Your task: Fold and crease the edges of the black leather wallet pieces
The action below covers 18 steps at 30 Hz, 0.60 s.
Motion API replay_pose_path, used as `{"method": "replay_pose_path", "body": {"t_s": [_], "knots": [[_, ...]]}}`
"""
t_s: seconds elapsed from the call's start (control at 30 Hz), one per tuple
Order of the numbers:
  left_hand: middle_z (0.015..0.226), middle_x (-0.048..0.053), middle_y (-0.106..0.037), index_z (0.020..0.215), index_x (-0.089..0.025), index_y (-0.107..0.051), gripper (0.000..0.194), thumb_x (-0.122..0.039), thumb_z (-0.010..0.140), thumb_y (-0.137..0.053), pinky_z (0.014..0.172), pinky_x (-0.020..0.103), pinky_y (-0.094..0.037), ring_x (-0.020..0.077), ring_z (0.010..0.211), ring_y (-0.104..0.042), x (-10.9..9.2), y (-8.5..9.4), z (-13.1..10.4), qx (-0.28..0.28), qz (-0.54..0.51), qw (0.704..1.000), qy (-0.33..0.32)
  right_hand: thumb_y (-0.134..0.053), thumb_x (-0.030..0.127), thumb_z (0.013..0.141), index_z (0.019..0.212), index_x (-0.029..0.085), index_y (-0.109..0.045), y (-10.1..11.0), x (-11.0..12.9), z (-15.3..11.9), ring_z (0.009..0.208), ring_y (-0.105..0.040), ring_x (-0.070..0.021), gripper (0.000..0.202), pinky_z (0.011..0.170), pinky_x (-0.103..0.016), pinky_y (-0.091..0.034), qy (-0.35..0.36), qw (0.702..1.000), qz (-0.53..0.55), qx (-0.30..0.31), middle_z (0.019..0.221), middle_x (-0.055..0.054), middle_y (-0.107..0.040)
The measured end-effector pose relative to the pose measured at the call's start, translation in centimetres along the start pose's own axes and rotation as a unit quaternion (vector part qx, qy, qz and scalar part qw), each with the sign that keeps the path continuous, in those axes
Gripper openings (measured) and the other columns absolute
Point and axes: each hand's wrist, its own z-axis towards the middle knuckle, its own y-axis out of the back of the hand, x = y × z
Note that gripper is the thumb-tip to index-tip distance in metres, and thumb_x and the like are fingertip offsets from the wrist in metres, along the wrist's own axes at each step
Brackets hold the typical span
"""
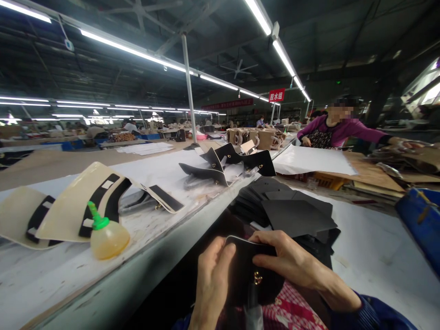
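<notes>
A black leather-like panel (245,270) with a small gold clasp (257,277) is held over my lap. My left hand (213,275) grips its left edge, thumb on the face and fingers behind. My right hand (287,256) pinches the panel's upper right edge between thumb and fingers. Below the clasp hangs a clear plastic-wrapped strip (253,311). Just beyond my hands lies a pile of flat black sheets (297,213). On the bench to the left stands a round squeeze bottle (109,239) of yellowish liquid with a green nozzle.
Cream panels with black bands (80,201) curve up on the white bench (161,181). Several black panels with gold fittings (228,160) lie farther along. To the right are a paper-covered table (381,247), a blue bin (421,224) and a co-worker in a purple sleeve (367,131) reaching right.
</notes>
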Motion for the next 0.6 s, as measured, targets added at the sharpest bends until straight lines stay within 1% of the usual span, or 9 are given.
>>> {"method": "replay_pose_path", "body": {"t_s": [0.07, 0.17, 0.27, 0.33, 0.37, 0.43, 0.47, 0.53, 0.6], "knots": [[0.069, -0.001, -0.059, 0.077, -0.015, -0.059, 0.037, -0.05, 0.09, -0.058, 0.057, 0.02, -0.038, 0.0108, 0.064, -0.049, 0.1, 0.0, 0.1, 0.003, 0.005, 1.0, 0.0, -0.063, 0.01, 0.077, 0.087, 0.018, -0.07, 0.0, -0.2, -0.1, 0.075, -0.063, -0.0157, 0.015, 0.066, -0.023, -0.045, -0.007, 1.0, -0.022, -0.015, 0.081, 0.002, -0.07], [0.07, -0.001, -0.058, 0.076, -0.016, -0.058, 0.038, -0.051, 0.091, -0.056, 0.059, 0.02, -0.039, 0.0116, 0.066, -0.049, 0.5, 0.0, 0.2, 0.003, 0.016, 1.0, -0.011, -0.069, 0.014, 0.078, 0.077, 0.018, -0.066, -1.0, -0.4, 0.1, 0.067, -0.06, -0.0148, 0.005, 0.061, -0.023, -0.041, -0.01, 0.994, -0.081, -0.075, 0.071, 0.002, -0.065], [0.068, -0.001, -0.055, 0.073, -0.016, -0.056, 0.04, -0.052, 0.091, -0.054, 0.06, 0.021, -0.038, 0.0121, 0.066, -0.048, 0.8, -0.2, 0.4, 0.006, 0.033, 0.999, -0.028, -0.075, 0.028, 0.079, 0.067, 0.018, -0.053, -2.7, -0.8, 0.3, 0.063, -0.054, -0.0157, 0.027, 0.059, -0.025, -0.036, -0.007, 0.984, -0.117, -0.136, 0.065, 0.001, -0.057], [0.066, -0.002, -0.052, 0.07, -0.017, -0.054, 0.041, -0.052, 0.091, -0.054, 0.059, 0.021, -0.037, 0.0119, 0.064, -0.046, 0.8, -0.5, 0.4, 0.019, 0.041, 0.999, -0.03, -0.073, 0.046, 0.082, 0.061, 0.019, -0.043, -3.5, -1.2, 0.4, 0.058, -0.048, -0.0148, 0.046, 0.056, -0.026, -0.032, 0.001, 0.977, -0.136, -0.163, 0.06, 0.001, -0.051], [0.065, -0.002, -0.05, 0.068, -0.017, -0.052, 0.042, -0.052, 0.091, -0.054, 0.058, 0.021, -0.037, 0.0117, 0.063, -0.044, 0.7, -0.6, 0.3, 0.026, 0.045, 0.998, -0.029, -0.068, 0.057, 0.084, 0.059, 0.02, -0.04, -3.6, -1.3, 0.3, 0.055, -0.045, -0.0141, 0.053, 0.054, -0.026, -0.03, 0.012, 0.975, -0.141, -0.169, 0.058, 0.001, -0.049], [0.063, -0.002, -0.048, 0.066, -0.017, -0.051, 0.044, -0.053, 0.092, -0.052, 0.057, 0.021, -0.036, 0.0118, 0.061, -0.044, 0.2, -0.6, 0.1, 0.035, 0.048, 0.998, -0.031, -0.051, 0.073, 0.088, 0.057, 0.02, -0.036, -3.3, -1.4, 0.1, 0.052, -0.042, -0.0133, 0.063, 0.052, -0.026, -0.029, 0.057, 0.973, -0.143, -0.173, 0.055, 0.001, -0.047], [0.064, -0.001, -0.051, 0.068, -0.018, -0.054, 0.044, -0.054, 0.093, -0.05, 0.059, 0.021, -0.038, 0.0124, 0.063, -0.046, -0.2, -0.5, 0.0, 0.039, 0.048, 0.998, -0.033, -0.045, 0.076, 0.089, 0.058, 0.019, -0.038, -2.9, -1.4, -0.1, 0.053, -0.043, -0.0131, 0.065, 0.052, -0.026, -0.03, 0.08, 0.972, -0.138, -0.175, 0.056, 0.0, -0.048], [0.067, 0.0, -0.057, 0.083, -0.018, -0.063, 0.043, -0.057, 0.094, -0.047, 0.062, 0.022, -0.04, 0.0136, 0.065, -0.05, -1.0, 0.2, 0.0, 0.069, 0.061, 0.995, -0.032, -0.042, 0.075, 0.091, 0.058, 0.019, -0.04, -1.4, -1.6, -0.6, 0.053, -0.043, -0.0125, 0.065, 0.051, -0.025, -0.032, 0.113, 0.967, -0.116, -0.197, 0.058, 0.0, -0.048], [0.067, 0.0, -0.061, 0.101, -0.02, -0.066, 0.045, -0.059, 0.092, -0.048, 0.061, 0.022, -0.041, 0.0143, 0.063, -0.054, -1.8, 1.5, 0.2, 0.133, 0.103, 0.985, -0.027, -0.049, 0.069, 0.091, 0.057, 0.019, -0.043, 0.4, -2.0, -1.3, 0.053, -0.041, -0.0122, 0.061, 0.049, -0.024, -0.032, 0.087, 0.96, -0.079, -0.254, 0.058, 0.001, -0.046]]}}
